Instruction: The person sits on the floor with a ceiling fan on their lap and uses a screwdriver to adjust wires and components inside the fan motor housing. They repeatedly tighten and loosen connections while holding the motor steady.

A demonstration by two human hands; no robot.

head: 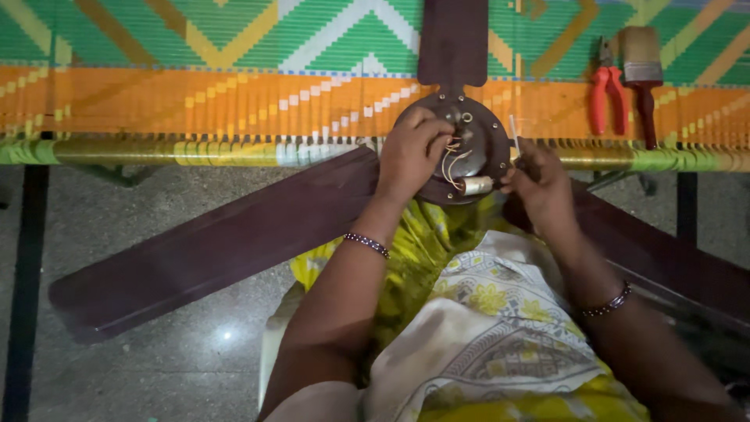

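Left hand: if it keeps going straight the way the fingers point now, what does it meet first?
The left hand lies on the fan's round motor hub, fingers aimed up and right. Straight on, they would probably first meet the loose pale wires at the hub's middle, then the upper fan blade. Depth is unclear from this single view.

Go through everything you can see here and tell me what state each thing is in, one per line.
Ceiling fan: lying flat on the cot edge, motor hub facing up, blades attached.
Motor hub: open, loose wires showing.
Small white cylinder: on the hub's near rim, wired in.
Left hand: resting on the hub, fingers curled.
Right hand: at the hub's right edge, pinching something thin.
Red pliers: closed, lying unused.
Paintbrush: lying unused beside the pliers.
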